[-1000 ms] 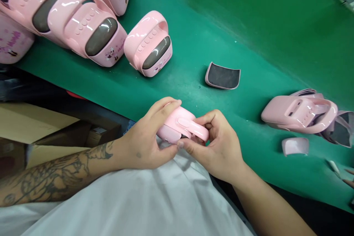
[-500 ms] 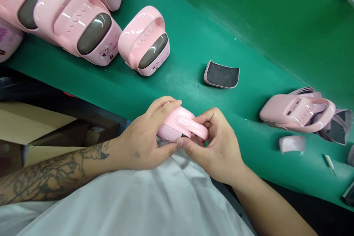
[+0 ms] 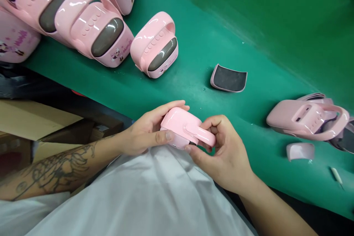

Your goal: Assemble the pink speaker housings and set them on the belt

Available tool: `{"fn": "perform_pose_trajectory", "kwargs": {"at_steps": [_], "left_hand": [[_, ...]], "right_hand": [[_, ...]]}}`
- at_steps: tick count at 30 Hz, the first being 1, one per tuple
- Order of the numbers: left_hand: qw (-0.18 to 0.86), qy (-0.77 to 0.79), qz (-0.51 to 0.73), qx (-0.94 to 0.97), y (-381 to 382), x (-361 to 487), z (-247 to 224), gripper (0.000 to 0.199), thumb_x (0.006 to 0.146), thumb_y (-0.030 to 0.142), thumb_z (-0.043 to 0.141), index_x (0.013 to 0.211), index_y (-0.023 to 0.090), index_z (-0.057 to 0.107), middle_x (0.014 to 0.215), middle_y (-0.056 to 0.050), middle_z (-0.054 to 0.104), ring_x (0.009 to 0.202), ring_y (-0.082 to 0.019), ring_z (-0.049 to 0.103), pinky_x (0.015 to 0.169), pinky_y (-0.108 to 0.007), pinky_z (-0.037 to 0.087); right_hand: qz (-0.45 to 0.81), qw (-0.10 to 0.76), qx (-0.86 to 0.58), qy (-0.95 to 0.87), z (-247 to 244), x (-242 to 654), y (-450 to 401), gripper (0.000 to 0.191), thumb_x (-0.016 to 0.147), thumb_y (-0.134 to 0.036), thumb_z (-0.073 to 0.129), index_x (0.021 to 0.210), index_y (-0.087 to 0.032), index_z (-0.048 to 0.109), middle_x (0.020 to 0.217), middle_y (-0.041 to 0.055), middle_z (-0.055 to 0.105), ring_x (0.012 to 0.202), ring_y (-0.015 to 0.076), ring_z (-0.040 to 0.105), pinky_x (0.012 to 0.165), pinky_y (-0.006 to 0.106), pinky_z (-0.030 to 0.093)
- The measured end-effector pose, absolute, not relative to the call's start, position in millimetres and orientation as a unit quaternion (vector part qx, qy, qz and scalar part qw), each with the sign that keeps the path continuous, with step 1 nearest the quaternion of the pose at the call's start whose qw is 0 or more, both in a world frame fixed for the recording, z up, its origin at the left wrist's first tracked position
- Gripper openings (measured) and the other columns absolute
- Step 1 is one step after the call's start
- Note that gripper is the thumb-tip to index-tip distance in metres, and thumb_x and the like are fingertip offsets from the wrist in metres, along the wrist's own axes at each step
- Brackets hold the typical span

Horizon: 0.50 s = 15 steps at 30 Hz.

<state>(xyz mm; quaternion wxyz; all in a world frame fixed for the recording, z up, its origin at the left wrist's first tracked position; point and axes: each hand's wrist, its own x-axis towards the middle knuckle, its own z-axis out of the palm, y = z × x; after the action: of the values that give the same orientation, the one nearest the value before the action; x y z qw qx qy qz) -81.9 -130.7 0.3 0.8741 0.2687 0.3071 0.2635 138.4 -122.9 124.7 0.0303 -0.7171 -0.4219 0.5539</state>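
Note:
A small glossy pink plastic case with a carry handle [image 3: 181, 123] is held between my two hands, just above my lap at the table's near edge. My left hand [image 3: 145, 132] wraps its left end, thumb across the lower side and fingers along the far side. At the other end, my right hand [image 3: 221, 151] grips around the handle, its thumb on the near lower edge by a dark strip. The curled right fingers are partly hidden behind the handle. Beyond the hands, a curved pink panel with a dark inner face [image 3: 230, 78] lies on the table.
Several pink handled cases with dark windows [image 3: 107, 37] stand at the upper left, a smaller one [image 3: 156, 44] beside them. On the right lie another pink case [image 3: 286, 116], a pale curved piece [image 3: 300, 152] and a white-handled thin tool [image 3: 336, 175]. Cardboard boxes [image 3: 41, 118] sit below the green table [image 3: 193, 44].
My left hand has shifted back along the case, uncovering more of its top, and its thumb now lies on the side. The right hand keeps its grip. The whole view has shifted slightly.

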Motion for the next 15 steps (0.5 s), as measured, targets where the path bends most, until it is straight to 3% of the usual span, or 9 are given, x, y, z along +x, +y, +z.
{"fn": "perform_pose_trajectory", "kwargs": {"at_steps": [5,9,15], "left_hand": [[0.89,0.279,0.255,0.256,-131.2,-83.0,-1.3,0.092,0.094,0.044,0.087,0.176,0.032,0.047,0.175,-0.017,0.05,0.15,-0.04,0.064,0.11,-0.048,0.067],[0.897,0.276,0.266,0.219,-130.0,-81.2,0.7,0.089,0.093,0.037,0.089,0.172,0.025,0.051,0.169,-0.018,0.056,0.148,-0.037,0.066,0.112,-0.039,0.064],[0.889,0.288,0.283,0.216,-130.6,-77.2,1.8,0.084,0.088,0.032,0.094,0.164,0.022,0.059,0.159,-0.016,0.066,0.141,-0.033,0.071,0.113,-0.04,0.064]], "right_hand": [[0.563,0.028,-0.725,-0.397,125.6,138.5,-122.5,0.039,0.08,-0.036,0.082,0.1,-0.019,0.053,0.076,-0.0056,0.058,0.06,0.0007,0.05,0.05,0.012,0.043],[0.561,0.009,-0.735,-0.38,126.6,137.4,-120.4,0.041,0.079,-0.039,0.081,0.1,-0.019,0.053,0.078,-0.0047,0.059,0.063,0.0008,0.049,0.053,0.012,0.043],[0.549,0.021,-0.74,-0.389,126.0,136.7,-118.9,0.049,0.075,-0.044,0.086,0.101,-0.018,0.053,0.081,-0.0038,0.059,0.065,0.001,0.051,0.053,0.012,0.044]]}}
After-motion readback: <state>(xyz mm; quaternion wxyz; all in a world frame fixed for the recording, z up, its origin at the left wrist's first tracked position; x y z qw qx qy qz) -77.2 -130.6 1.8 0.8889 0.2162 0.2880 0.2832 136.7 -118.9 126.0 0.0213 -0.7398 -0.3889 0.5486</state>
